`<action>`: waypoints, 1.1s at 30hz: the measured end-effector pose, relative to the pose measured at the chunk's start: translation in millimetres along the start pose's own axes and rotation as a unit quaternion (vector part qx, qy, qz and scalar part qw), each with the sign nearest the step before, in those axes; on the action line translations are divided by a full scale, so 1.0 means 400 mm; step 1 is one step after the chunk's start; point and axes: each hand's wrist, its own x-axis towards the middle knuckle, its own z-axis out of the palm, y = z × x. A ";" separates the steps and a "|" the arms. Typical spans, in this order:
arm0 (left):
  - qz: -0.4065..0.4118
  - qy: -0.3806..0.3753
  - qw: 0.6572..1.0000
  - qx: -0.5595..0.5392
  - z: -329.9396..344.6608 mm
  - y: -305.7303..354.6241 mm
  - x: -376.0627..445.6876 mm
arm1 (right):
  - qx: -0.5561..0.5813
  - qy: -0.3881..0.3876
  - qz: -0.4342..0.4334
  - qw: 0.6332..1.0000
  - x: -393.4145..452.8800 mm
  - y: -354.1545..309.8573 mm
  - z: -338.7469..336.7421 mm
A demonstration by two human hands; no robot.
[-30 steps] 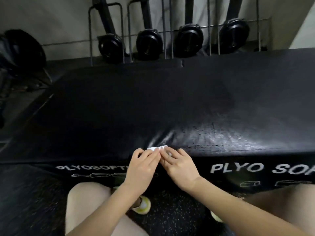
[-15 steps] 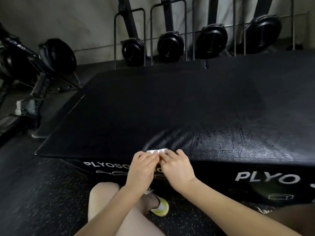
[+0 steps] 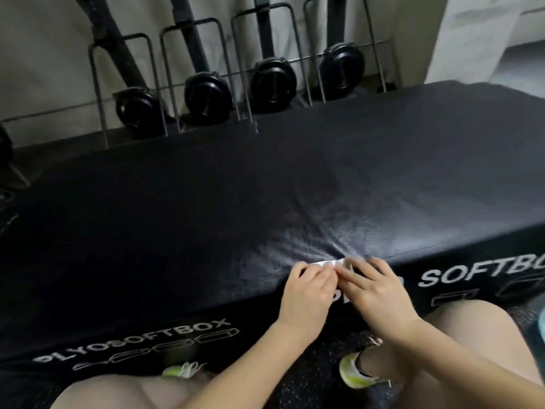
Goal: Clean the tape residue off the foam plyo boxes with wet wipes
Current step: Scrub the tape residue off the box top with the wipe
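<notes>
A wide black foam plyo box point(image 3: 224, 208) with white "PLYOSOFTBOX" lettering on its front fills the middle of the view. At its near top edge lies a small white wet wipe point(image 3: 330, 263). My left hand point(image 3: 306, 293) and my right hand point(image 3: 380, 293) meet there, fingertips side by side and pressed on the wipe against the box edge. The fingers cover most of the wipe. The vinyl around the wipe shines wet and puckers toward it.
Behind the box, several black weight plates point(image 3: 206, 98) stand in a metal rack against the wall. My bare knees point(image 3: 483, 329) and yellow-green shoes point(image 3: 354, 371) are on the speckled rubber floor in front of the box.
Both hands stay together on the wipe at the box's front edge. The camera has turned and tilted, so the box now runs slanted across the view and the hands sit further right.
</notes>
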 end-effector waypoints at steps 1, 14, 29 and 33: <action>0.004 -0.010 1.000 0.002 0.015 0.028 0.030 | -0.001 -0.009 0.010 1.000 -0.020 0.033 -0.010; -0.037 -0.192 0.980 -0.027 0.040 0.093 0.198 | 0.069 -0.019 0.130 0.989 -0.001 0.189 -0.032; -0.122 -0.230 0.965 0.040 0.135 -0.140 0.602 | 0.095 -0.197 0.139 0.966 0.338 0.516 0.195; -0.133 -0.250 0.958 0.047 0.148 -0.182 0.658 | 0.107 -0.179 0.153 0.966 0.378 0.547 0.243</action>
